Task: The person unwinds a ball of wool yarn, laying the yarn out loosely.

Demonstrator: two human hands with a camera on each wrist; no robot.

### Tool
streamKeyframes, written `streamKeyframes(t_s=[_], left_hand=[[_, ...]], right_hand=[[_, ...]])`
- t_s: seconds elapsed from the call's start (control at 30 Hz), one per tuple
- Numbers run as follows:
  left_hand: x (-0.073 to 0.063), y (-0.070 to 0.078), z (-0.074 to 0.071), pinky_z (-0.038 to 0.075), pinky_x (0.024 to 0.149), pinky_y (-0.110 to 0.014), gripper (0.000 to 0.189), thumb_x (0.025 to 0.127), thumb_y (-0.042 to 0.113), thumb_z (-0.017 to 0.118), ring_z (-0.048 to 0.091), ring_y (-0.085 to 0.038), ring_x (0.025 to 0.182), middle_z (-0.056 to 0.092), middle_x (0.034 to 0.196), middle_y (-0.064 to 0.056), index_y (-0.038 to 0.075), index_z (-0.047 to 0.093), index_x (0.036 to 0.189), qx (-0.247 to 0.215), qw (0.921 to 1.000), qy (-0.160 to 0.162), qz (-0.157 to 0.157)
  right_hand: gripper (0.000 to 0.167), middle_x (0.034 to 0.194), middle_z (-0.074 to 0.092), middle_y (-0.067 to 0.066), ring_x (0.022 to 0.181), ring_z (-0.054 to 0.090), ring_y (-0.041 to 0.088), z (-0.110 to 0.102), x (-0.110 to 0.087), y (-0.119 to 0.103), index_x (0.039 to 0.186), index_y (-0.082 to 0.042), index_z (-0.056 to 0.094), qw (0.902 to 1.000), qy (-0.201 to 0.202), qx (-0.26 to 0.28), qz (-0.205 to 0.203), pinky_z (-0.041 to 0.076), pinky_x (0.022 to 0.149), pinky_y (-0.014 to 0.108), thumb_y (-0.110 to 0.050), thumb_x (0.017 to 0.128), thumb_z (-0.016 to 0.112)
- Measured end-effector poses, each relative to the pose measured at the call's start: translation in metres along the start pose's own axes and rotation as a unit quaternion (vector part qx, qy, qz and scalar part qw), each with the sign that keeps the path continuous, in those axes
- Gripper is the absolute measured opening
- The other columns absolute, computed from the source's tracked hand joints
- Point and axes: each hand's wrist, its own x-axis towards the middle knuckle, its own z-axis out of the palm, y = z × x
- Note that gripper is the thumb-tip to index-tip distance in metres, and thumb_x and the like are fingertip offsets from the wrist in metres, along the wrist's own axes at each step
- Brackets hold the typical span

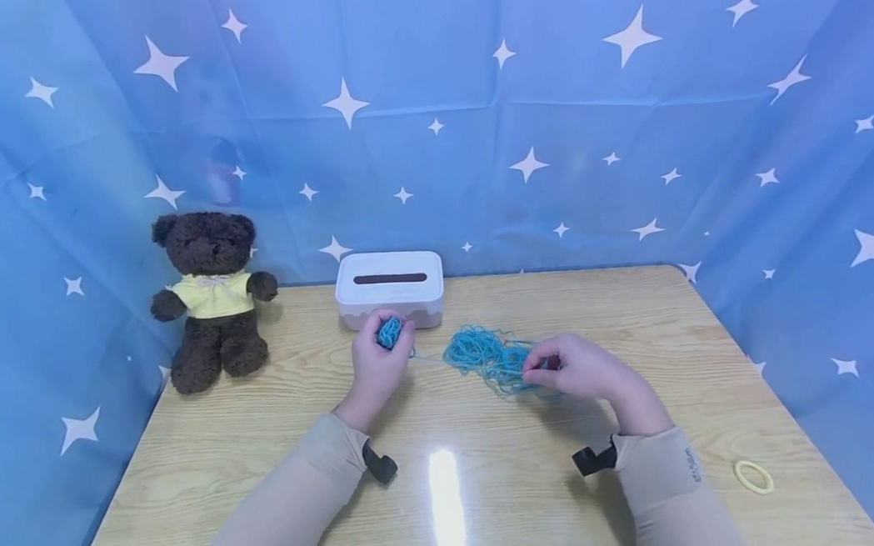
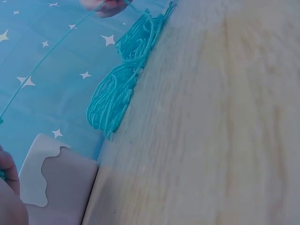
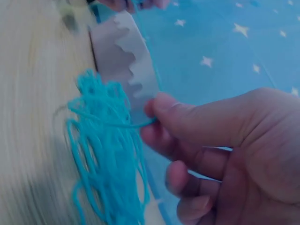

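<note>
A small wad of blue yarn (image 1: 390,333) is gripped in my left hand (image 1: 379,362), just in front of the white tissue box. My right hand (image 3: 220,145) pinches a single strand between thumb and forefinger, while its other fingers curl loosely. That strand runs across to the left hand, as the left wrist view shows. Beneath and beside the right hand, a loose tangled heap of the same yarn (image 1: 483,352) lies on the wooden table (image 1: 331,513). Only the edge of the left hand (image 2: 9,187) appears in its own wrist view.
The tissue box (image 1: 389,288) with a dark slot stands at the table's back edge. A brown teddy bear (image 1: 216,299) in a yellow top sits at the back left. Near the right edge lies a pale yellow ring (image 1: 753,477). A blue star-patterned curtain (image 1: 429,140) surrounds the table.
</note>
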Motion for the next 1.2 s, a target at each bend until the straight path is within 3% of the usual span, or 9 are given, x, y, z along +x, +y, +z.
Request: streamKeyframes(t_s=[0.3,0.5,0.7,0.83,0.93,1.07,1.2], left_hand=[[0.002,-0.001,-0.002,0.055,0.082,-0.02,0.011,0.1,0.003,0.074,0.065,-0.013,0.093,0.071,0.101,-0.013,0.002,0.067,0.109,-0.002,0.9996,0.012,0.024],[0.001,-0.002,-0.002,0.053,0.079,-0.019,0.011,0.1,0.001,0.073,0.065,-0.011,0.089,0.07,0.098,-0.013,0.002,0.066,0.108,-0.006,0.9996,0.02,0.019],[-0.001,0.001,0.002,0.053,0.084,-0.02,0.012,0.097,-0.002,0.074,0.063,-0.012,0.094,0.071,0.099,-0.015,0.0,0.067,0.107,-0.015,0.9994,-0.015,0.026],[-0.004,0.006,0.005,0.056,0.071,-0.021,0.009,0.098,0.001,0.073,0.065,-0.009,0.078,0.072,0.092,-0.014,0.001,0.067,0.105,-0.025,0.9982,-0.053,0.007],[-0.005,0.01,0.007,0.058,0.059,-0.024,0.008,0.101,0.003,0.072,0.065,-0.01,0.064,0.072,0.087,-0.017,0.002,0.066,0.106,-0.046,0.995,-0.088,-0.014],[-0.006,0.015,0.011,0.062,0.058,-0.029,0.009,0.103,0.004,0.072,0.068,-0.01,0.063,0.073,0.09,-0.023,0.003,0.065,0.108,-0.067,0.9891,-0.128,-0.026],[-0.009,0.02,0.014,0.066,0.06,-0.032,0.012,0.102,0.003,0.072,0.07,-0.011,0.068,0.072,0.093,-0.025,0.002,0.064,0.11,-0.083,0.9842,-0.156,-0.014]], right_hand=[[0.01,0.103,0.075,0.002,0.082,0.058,0.018,-0.019,-0.012,0.033,0.104,-0.013,0.083,0.9998,-0.003,-0.008,0.019,0.049,0.069,0.029,-0.021,0.104,0.076],[0.01,0.106,0.077,0.003,0.083,0.058,0.017,-0.019,-0.013,0.037,0.1,-0.016,0.083,0.9985,0.005,-0.04,0.038,0.048,0.071,0.031,-0.022,0.104,0.076],[0.009,0.104,0.078,0.0,0.082,0.06,0.016,-0.01,-0.007,0.026,0.102,-0.018,0.083,0.9971,-0.005,-0.051,0.056,0.05,0.073,0.034,-0.025,0.103,0.077],[0.008,0.1,0.077,-0.001,0.084,0.061,0.016,-0.004,-0.005,0.016,0.1,-0.018,0.08,0.996,-0.018,-0.05,0.072,0.051,0.074,0.034,-0.026,0.103,0.078],[0.014,0.091,0.073,-0.001,0.077,0.06,0.016,0.0,-0.003,0.003,0.1,-0.016,0.077,0.9957,0.013,-0.054,0.074,0.051,0.07,0.033,-0.028,0.105,0.076],[0.027,0.084,0.07,0.002,0.067,0.056,0.014,0.017,0.007,-0.023,0.12,-0.013,0.077,0.9941,0.103,-0.026,0.02,0.049,0.061,0.03,-0.036,0.108,0.071],[0.045,0.105,0.08,0.008,0.066,0.057,0.012,0.051,0.022,-0.048,0.146,-0.013,0.069,0.9867,0.145,0.06,-0.044,0.049,0.056,0.027,-0.038,0.109,0.07]])
